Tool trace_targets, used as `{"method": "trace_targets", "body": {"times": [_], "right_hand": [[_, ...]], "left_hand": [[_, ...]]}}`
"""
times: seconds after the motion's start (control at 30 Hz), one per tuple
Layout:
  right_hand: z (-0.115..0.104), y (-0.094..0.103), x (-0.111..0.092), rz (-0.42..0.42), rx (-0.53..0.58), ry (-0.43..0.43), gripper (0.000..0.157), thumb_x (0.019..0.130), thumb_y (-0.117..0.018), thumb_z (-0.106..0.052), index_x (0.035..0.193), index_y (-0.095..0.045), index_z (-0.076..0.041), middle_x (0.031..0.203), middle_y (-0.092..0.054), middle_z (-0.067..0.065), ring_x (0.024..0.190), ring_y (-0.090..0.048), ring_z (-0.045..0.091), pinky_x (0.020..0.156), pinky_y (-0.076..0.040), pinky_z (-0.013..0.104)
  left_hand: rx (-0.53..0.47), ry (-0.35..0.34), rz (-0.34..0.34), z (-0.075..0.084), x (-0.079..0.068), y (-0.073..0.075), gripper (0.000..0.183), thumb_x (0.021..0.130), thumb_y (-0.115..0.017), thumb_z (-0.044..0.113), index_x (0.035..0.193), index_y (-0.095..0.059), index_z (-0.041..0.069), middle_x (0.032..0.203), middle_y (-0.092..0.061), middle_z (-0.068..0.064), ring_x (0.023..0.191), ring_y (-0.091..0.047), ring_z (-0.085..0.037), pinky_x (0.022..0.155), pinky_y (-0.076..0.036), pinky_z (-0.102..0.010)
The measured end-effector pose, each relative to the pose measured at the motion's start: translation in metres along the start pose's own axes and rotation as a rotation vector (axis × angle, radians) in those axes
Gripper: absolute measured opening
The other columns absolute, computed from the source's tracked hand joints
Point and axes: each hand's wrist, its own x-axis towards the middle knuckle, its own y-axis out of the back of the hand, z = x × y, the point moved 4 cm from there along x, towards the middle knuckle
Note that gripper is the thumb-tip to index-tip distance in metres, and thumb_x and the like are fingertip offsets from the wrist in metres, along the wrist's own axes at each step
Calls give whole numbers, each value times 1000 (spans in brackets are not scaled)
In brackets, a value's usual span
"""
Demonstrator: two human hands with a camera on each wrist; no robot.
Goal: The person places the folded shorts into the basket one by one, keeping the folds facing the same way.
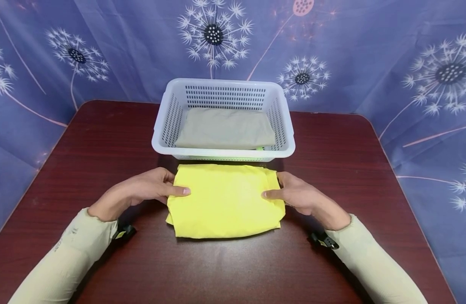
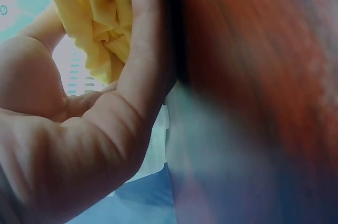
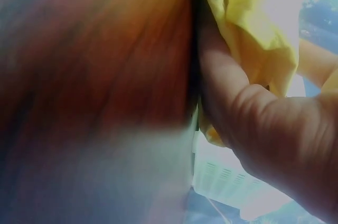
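A folded yellow cloth (image 1: 225, 202), its exact kind not shown, lies flat just in front of the basket. My left hand (image 1: 153, 185) grips its left edge, thumb on top and fingers underneath. On the opposite edge my right hand (image 1: 299, 194) holds it the same way. In the left wrist view, bunched layers of the yellow cloth (image 2: 105, 23) sit between thumb and fingers. The right wrist view shows fingers low by the tabletop, under the cloth's layered edge (image 3: 259, 18).
Behind the cloth stands a white perforated plastic basket (image 1: 222, 153) with a folded grey-beige cloth (image 1: 225, 128) in it. The dark red-brown table (image 1: 225, 274) reaches back to a blue curtain with dandelion prints (image 1: 134, 50).
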Motion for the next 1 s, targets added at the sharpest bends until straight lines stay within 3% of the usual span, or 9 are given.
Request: {"method": "trace_targets", "body": {"times": [0.43, 0.8, 1.0], "right_hand": [[2, -1, -2, -3, -67, 41, 58, 99, -63, 5, 149, -33, 7, 124, -64, 23, 102, -72, 26, 86, -63, 42], [-2, -2, -3, 52, -147, 62, 59, 98, -67, 3, 148, -36, 6, 126, -63, 22, 105, -68, 26, 88, -61, 38], [-4, -2, -4, 69, -183, 71, 62, 98, -68, 2, 150, -35, 5, 129, -63, 22, 108, -67, 26, 90, -60, 37]], "left_hand": [[2, -19, -45, 1, 2, -3, 39, 100, -77, 26, 120, -68, -6, 104, -79, -13, 92, -77, -23, 87, -63, -40], [75, -7, 12, 4, -2, -4, 40, 98, -78, 30, 116, -68, -4, 98, -79, -10, 87, -76, -21, 82, -63, -39], [88, -8, 0, 6, -5, -4, 35, 100, -77, 30, 114, -71, -2, 99, -79, -9, 88, -76, -21, 82, -63, -38]]}}
